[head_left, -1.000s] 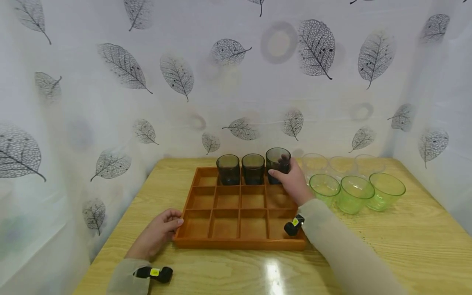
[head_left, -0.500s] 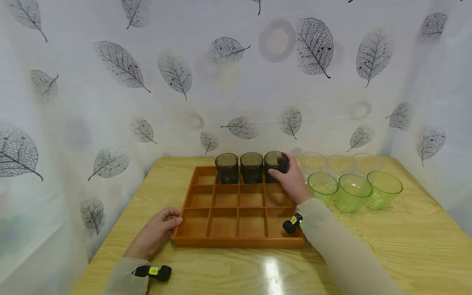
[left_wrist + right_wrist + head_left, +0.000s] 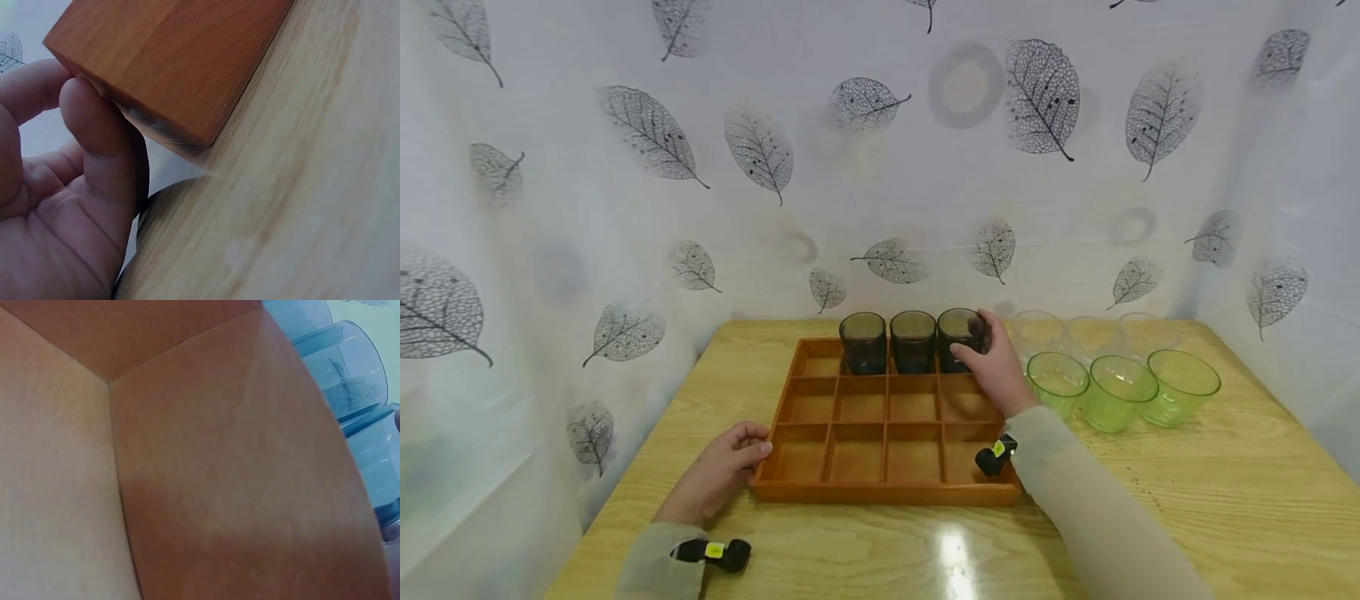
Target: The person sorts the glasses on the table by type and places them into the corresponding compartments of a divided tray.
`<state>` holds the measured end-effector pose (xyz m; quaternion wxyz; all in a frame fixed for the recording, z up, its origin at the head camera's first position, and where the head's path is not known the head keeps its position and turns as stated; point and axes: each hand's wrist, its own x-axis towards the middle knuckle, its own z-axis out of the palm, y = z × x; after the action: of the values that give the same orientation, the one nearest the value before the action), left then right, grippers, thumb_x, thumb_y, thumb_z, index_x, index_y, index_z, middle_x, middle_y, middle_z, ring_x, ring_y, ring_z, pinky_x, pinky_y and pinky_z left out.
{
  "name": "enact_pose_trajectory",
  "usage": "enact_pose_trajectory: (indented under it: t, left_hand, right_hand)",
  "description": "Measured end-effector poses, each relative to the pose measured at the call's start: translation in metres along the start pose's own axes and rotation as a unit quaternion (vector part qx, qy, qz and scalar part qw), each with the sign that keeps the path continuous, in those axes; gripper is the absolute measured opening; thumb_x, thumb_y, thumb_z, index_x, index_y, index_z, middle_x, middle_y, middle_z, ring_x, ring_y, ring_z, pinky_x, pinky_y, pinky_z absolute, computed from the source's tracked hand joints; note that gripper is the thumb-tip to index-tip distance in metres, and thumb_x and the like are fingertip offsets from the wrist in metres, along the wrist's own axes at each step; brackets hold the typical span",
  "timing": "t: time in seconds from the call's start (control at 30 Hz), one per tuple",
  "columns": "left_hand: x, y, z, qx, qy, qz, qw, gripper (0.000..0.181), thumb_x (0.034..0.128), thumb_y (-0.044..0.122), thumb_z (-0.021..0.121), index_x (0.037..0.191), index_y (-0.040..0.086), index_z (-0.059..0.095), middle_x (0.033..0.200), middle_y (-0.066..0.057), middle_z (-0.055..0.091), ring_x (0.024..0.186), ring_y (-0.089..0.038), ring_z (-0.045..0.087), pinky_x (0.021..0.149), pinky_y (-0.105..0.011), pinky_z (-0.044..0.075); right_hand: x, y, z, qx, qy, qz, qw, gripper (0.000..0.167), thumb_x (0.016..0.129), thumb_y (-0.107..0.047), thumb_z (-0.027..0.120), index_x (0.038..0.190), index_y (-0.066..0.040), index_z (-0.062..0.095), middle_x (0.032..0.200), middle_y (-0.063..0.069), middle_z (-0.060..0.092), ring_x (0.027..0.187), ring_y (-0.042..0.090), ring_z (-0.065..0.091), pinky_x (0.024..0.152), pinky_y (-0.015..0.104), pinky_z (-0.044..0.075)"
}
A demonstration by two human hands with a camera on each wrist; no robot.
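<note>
A reddish-brown wooden divided tray (image 3: 886,495) lies on the table, several compartments across and three rows deep. In its back row three dark smoky glasses stand upright: a left glass (image 3: 864,343), a middle glass (image 3: 914,343) and a right glass (image 3: 957,340). My right hand (image 3: 1000,367) grips the right glass, thumb at the front and fingers round its far right side. My left hand (image 3: 722,467) touches the tray's left wall from outside with thumb and fingers. The left wrist view shows that thumb (image 3: 97,119) against the tray's end (image 3: 156,69).
To the right of the tray stand three green cups (image 3: 1120,396) in a row, with three clear cups (image 3: 1093,333) behind them. A leaf-patterned white curtain (image 3: 880,192) hangs along the table's back and sides. Small dark specks dot the table (image 3: 1225,500) near the green cups.
The right glass has come down into the back-row compartment, level with the other two, with my right hand still round it. My left hand has stayed at the tray's left wall.
</note>
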<state>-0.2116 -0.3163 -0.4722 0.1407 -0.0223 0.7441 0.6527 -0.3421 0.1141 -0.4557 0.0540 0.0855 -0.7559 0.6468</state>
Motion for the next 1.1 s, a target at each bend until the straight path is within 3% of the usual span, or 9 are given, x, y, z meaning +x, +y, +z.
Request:
enact_pose_trajectory:
  t: [0.33, 0.57, 0.9, 1.1]
  left_hand:
    - [-0.001, -0.003, -0.001, -0.01, -0.009, -0.005, 0.9999, 0.032, 0.1035, 0.019, 0.06, 0.124, -0.002, 0.047, 0.099, -0.004, 0.055, 0.075, -0.014, 0.051, 0.065, -0.028, 0.048]
    - [-0.001, -0.001, -0.001, -0.004, -0.007, 0.003, 1.0, 0.034, 0.1033, 0.02, 0.06, 0.125, -0.003, 0.046, 0.099, -0.005, 0.055, 0.075, -0.015, 0.051, 0.066, -0.028, 0.048]
    - [0.0, -0.004, -0.004, -0.004, 0.004, 0.001, 1.0, 0.031, 0.1025, 0.018, 0.061, 0.123, -0.001, 0.048, 0.099, -0.004, 0.056, 0.074, -0.014, 0.051, 0.065, -0.028, 0.048]
    - [0.002, -0.007, -0.001, -0.009, 0.002, 0.011, 0.9999, 0.03, 0.101, 0.015, 0.062, 0.122, -0.001, 0.049, 0.097, -0.005, 0.055, 0.074, -0.015, 0.052, 0.064, -0.027, 0.047]
  right_hand:
    - [-0.012, -0.008, -0.002, 0.012, -0.01, -0.002, 0.9999, 0.085, 0.097, -0.024, 0.07, 0.163, -0.018, 0.015, 0.165, 0.007, 0.023, 0.151, 0.024, 0.02, 0.12, 0.045, 0.019]
    - [-0.02, -0.03, -0.01, 0.014, -0.005, -0.04, 0.9991, 0.085, 0.098, -0.02, 0.069, 0.162, -0.015, 0.014, 0.165, 0.004, 0.021, 0.152, 0.02, 0.017, 0.121, 0.039, 0.014]
    - [-0.027, -0.062, -0.038, 0.036, -0.008, -0.084, 0.9958, 0.083, 0.098, -0.019, 0.07, 0.162, -0.011, 0.017, 0.163, 0.009, 0.025, 0.151, 0.024, 0.022, 0.121, 0.04, 0.017]
    - [-0.043, -0.08, -0.074, -0.005, -0.008, -0.101, 0.9948, 0.083, 0.098, -0.017, 0.069, 0.162, -0.015, 0.017, 0.164, 0.011, 0.025, 0.151, 0.024, 0.022, 0.119, 0.029, 0.019]
